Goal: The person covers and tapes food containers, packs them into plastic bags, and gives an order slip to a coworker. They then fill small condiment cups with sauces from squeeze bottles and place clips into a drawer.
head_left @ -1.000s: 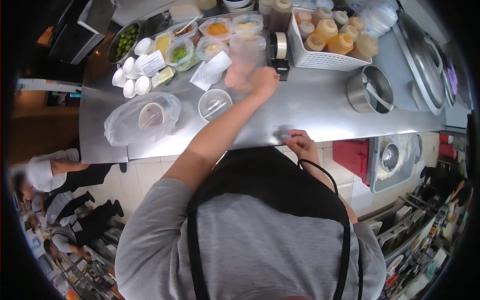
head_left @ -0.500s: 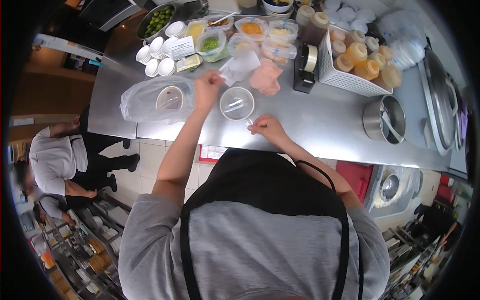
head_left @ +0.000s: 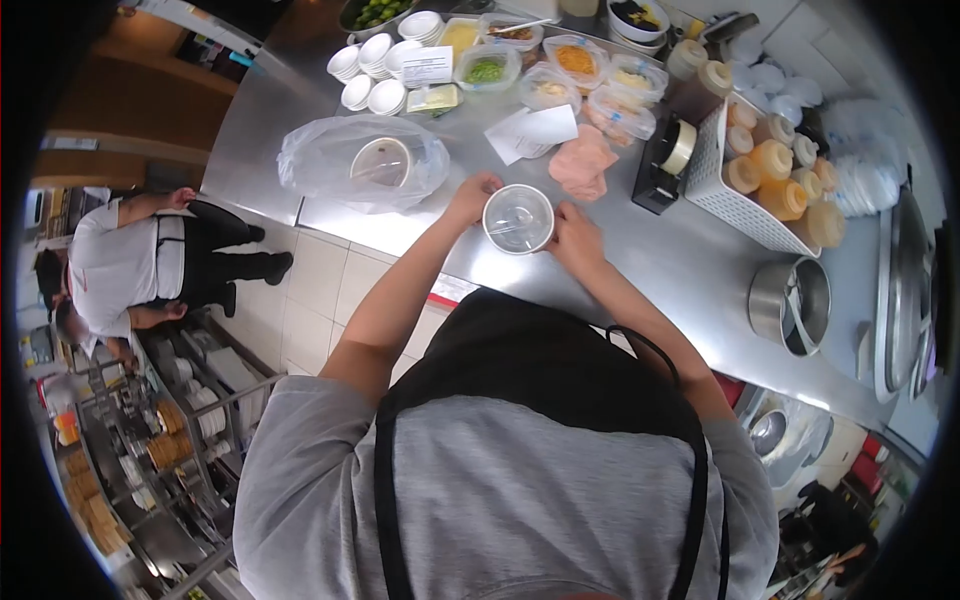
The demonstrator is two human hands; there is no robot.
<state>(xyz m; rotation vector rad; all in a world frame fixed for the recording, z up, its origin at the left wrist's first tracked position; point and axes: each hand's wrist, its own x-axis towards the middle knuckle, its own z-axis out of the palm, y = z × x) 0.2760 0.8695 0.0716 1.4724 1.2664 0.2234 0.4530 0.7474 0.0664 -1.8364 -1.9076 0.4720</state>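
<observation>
A round takeaway bowl [head_left: 518, 222] with a pale rim and a clear lid sits between my two hands, near the counter's front edge. My left hand [head_left: 474, 200] closes on its left side and my right hand [head_left: 577, 240] on its right. The fingertips beneath the rim are partly hidden. Whether the bowl is lifted or rests on the counter, I cannot tell. To the left lies a clear plastic bag [head_left: 312, 172] with a second lidded bowl [head_left: 382, 163] in it. Behind my hands are a white paper slip [head_left: 533, 133] and a crumpled pink cloth or glove [head_left: 578, 165].
Food tubs [head_left: 487, 67] and stacked white cups [head_left: 376, 52] line the back. A tape dispenser [head_left: 662, 170], a white basket [head_left: 745, 190] of sauce bottles and a steel pot [head_left: 790, 305] stand at right. A co-worker [head_left: 120, 255] is beyond the counter's left end.
My left hand has come down from near the paper to the bowl's left side, and my right hand has moved up to its right side. The view has shifted, and the co-worker has changed posture.
</observation>
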